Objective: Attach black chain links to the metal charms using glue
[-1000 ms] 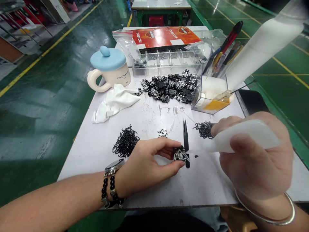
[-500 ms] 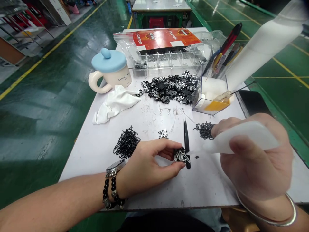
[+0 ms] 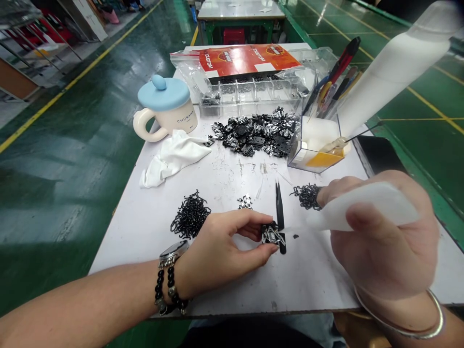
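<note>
My left hand (image 3: 221, 251) pinches a small black and silver metal part (image 3: 271, 234) between thumb and fingers, just above the table. In my right hand (image 3: 387, 241) is a translucent white squeeze bottle (image 3: 369, 205), lying sideways with its thin nozzle pointing left at the part. Whether the tip touches the part I cannot tell. Black tweezers (image 3: 279, 205) lie on the table behind the part. Beside my left wrist is a pile of small black hooked pieces (image 3: 191, 213); a second such pile (image 3: 306, 195) lies by my right hand. Tiny silver pieces (image 3: 245, 202) lie between them.
Farther back lies a heap of black and silver parts (image 3: 257, 133), before a clear divided tray (image 3: 250, 104). A lidded mug (image 3: 177, 113) and white cloth (image 3: 176, 157) stand left. A clear tool holder (image 3: 315, 162), large white bottle (image 3: 395, 67) and dark flat object (image 3: 382, 153) are right.
</note>
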Motion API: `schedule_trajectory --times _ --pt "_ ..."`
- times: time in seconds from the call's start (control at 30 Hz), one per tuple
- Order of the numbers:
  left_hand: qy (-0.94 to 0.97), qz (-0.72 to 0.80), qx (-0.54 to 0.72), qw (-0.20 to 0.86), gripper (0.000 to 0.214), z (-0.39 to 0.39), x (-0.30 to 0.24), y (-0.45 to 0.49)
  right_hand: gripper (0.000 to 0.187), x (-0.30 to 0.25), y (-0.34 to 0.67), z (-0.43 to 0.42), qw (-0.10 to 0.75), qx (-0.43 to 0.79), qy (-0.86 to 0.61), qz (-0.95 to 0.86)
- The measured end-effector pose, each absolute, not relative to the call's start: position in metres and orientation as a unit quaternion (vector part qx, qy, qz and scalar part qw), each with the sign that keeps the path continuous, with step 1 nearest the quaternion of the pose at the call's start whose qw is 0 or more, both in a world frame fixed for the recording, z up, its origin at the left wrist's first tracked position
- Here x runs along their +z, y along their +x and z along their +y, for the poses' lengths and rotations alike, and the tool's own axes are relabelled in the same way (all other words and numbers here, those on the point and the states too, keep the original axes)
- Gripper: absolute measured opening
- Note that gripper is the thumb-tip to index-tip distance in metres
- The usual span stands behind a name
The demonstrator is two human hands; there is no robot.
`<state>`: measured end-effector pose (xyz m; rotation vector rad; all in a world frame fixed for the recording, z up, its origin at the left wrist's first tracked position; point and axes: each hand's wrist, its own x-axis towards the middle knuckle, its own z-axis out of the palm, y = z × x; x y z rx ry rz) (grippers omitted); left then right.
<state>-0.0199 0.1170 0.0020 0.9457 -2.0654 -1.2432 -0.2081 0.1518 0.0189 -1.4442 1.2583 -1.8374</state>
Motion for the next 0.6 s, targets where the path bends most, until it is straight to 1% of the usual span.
schedule_trajectory --times 0.13,0.3,0.6 --pt "0.356 -0.766 -0.462 0.269 0.029 0.1166 0.0024 -0.0200 0.023 0.0186 -0.2097 0.1524 0.253 -0.688 -0.511 0.448" --pt "0.353 -0.766 -0.463 0.271 0.029 0.1182 0.0024 -0.0198 0.020 0.0176 -0.2107 0.1523 0.275 -0.669 -0.527 0.446" --pt "0.346 -0.771 -0.459 0.275 0.029 0.1172 0.0024 -0.0194 0.019 0.0169 -0.2095 0.1532 0.281 -0.666 -0.523 0.452"
